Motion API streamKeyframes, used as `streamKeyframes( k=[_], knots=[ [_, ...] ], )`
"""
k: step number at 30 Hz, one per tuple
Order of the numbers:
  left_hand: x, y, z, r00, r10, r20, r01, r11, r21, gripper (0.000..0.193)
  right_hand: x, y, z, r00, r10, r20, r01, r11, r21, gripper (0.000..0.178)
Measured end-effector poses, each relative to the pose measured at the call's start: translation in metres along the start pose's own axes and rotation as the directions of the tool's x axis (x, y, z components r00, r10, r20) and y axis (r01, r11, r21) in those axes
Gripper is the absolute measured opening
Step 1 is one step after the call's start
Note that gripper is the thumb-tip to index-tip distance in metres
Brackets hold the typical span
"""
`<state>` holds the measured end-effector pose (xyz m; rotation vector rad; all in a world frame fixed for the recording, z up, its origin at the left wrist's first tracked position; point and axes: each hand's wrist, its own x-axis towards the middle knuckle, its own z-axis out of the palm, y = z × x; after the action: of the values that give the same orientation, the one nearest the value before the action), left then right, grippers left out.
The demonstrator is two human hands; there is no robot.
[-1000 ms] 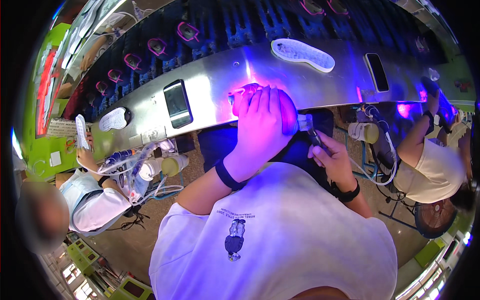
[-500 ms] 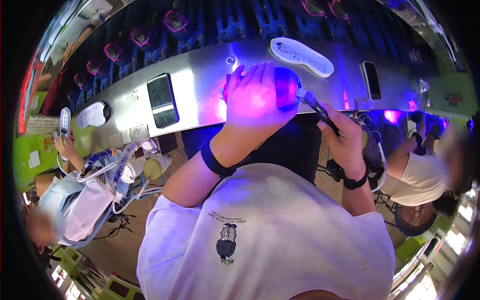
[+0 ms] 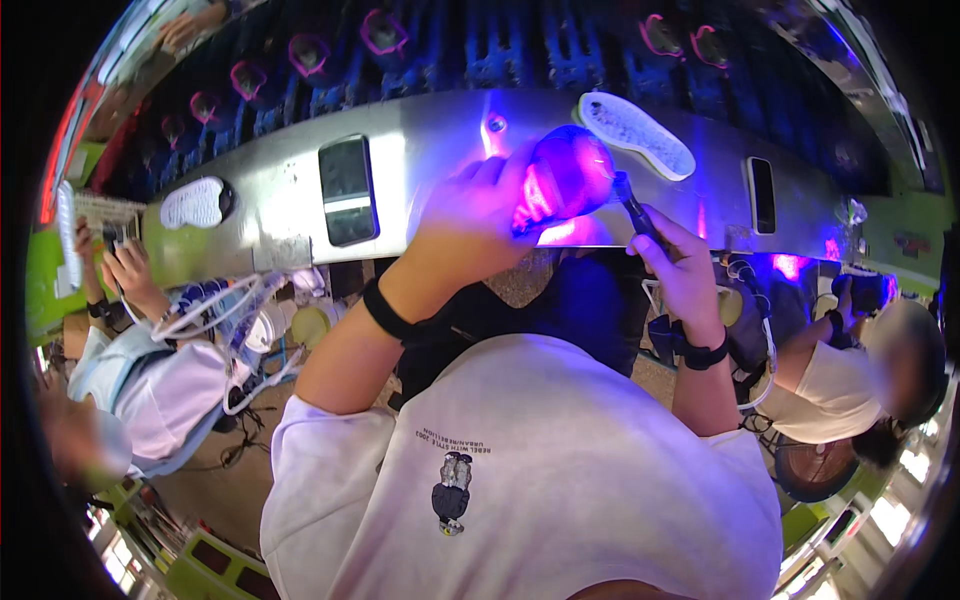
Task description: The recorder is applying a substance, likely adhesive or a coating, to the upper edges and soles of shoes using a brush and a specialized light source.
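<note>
My left hand (image 3: 468, 222) is wrapped round a rounded shoe upper (image 3: 572, 172), lit purple and pink over the near part of the metal bench. Its far end points right, and my palm and fingers cover the rest. In my right hand (image 3: 682, 268) is a dark-handled brush (image 3: 636, 208), pinched between thumb and fingers. The brush tip lies close to the right end of the upper; whether they touch I cannot tell. Just beyond the upper, a white shoe sole (image 3: 640, 138) rests on the bench, its inside facing up.
The metal bench (image 3: 275, 215) carries a dark phone (image 3: 347, 190) on the left, another phone (image 3: 762, 195) on the right and a white sole (image 3: 194, 204) at far left. Behind it, a dark slatted conveyor (image 3: 480, 55) bears pink-edged pieces. People work at both sides.
The upper has turned in my left hand, showing more of its end, and the left hand has shifted left and lower on it. The brush now stands more upright beside it.
</note>
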<state>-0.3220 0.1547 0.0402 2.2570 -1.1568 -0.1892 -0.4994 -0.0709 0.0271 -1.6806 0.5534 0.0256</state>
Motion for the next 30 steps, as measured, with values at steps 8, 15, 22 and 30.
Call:
streamKeyframes(
  k=[8, 15, 22, 30],
  knots=[
    [-0.015, 0.039, -0.01, 0.968, -0.034, 0.248, 0.138, 0.897, -0.419, 0.083, 0.001, -0.049, -0.021, 0.958, -0.287, 0.007, 0.287, 0.956, -0.064, 0.041],
    [-0.014, 0.054, -0.011, 0.923, -0.025, 0.385, 0.251, 0.797, -0.549, 0.077, -0.01, -0.059, -0.031, 0.953, -0.281, 0.113, 0.276, 0.959, 0.062, 0.038],
    [-0.016, 0.048, 0.0, 0.899, -0.077, 0.432, 0.395, 0.571, -0.72, 0.066, -0.017, -0.028, -0.032, 0.96, -0.233, 0.155, 0.234, 0.972, 0.015, 0.041],
    [-0.024, 0.03, 0.007, 0.763, -0.172, 0.624, 0.644, 0.109, -0.757, 0.05, -0.03, 0.007, -0.01, 0.993, -0.023, 0.118, 0.016, 0.998, 0.062, 0.041]
  ],
)
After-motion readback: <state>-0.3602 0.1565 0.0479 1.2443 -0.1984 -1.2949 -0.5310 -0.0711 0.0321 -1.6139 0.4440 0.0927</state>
